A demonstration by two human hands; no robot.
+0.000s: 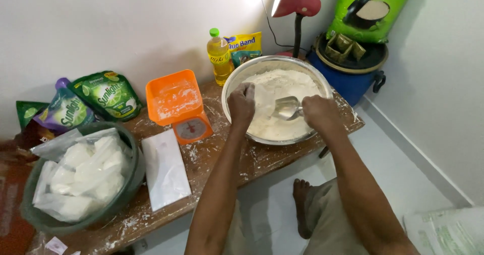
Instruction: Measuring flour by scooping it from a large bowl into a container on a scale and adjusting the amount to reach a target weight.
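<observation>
A wide steel bowl [237, 78] of white flour [285, 81] stands at the right end of a low wooden table [262, 159]. My right hand [318, 111] grips a metal scoop [286, 107] over the flour. My left hand [241, 103] pinches the mouth of a thin clear plastic bag [263, 99] held open beside the scoop, inside the bowl. An orange kitchen scale [179, 106] dusted with flour sits just left of the bowl.
A green basin [128, 182] of filled flour bags sits at the left, a flat stack of clear bags [165, 168] beside it. Green pouches [108, 94], an oil bottle [219, 58], a yellow packet [244, 45], a red lamp [297, 3] and a blue bucket [348, 81] line the wall. My bare foot [302, 204] rests below.
</observation>
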